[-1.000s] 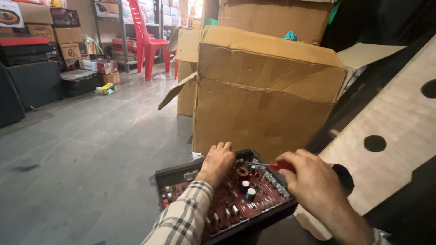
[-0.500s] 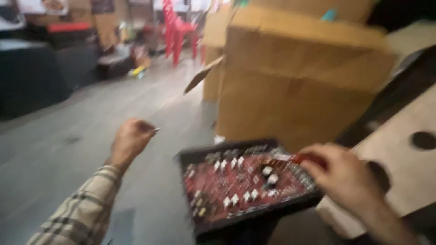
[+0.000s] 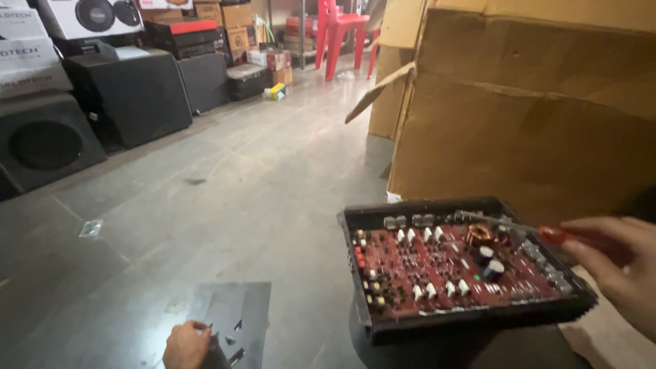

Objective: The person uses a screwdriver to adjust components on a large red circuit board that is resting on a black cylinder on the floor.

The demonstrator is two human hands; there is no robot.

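Right hand (image 3: 618, 270) grips red screwdriver (image 3: 581, 238), tip over circuit board (image 3: 447, 270) in black case. Left hand (image 3: 186, 345) low at metal plate (image 3: 229, 318) with screws on floor; grip state unclear.

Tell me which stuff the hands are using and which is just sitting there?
In use:
right hand with red-handled screwdriver
open amplifier, red circuit board showing
left hand at screws on the dark metal plate

Lying about:
cardboard boxes
black speaker boxes
red chair

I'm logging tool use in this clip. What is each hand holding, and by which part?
The right hand grips a screwdriver by its red handle, shaft over the circuit board. The left hand rests by small screws on a dark plate; any hold there cannot be told.
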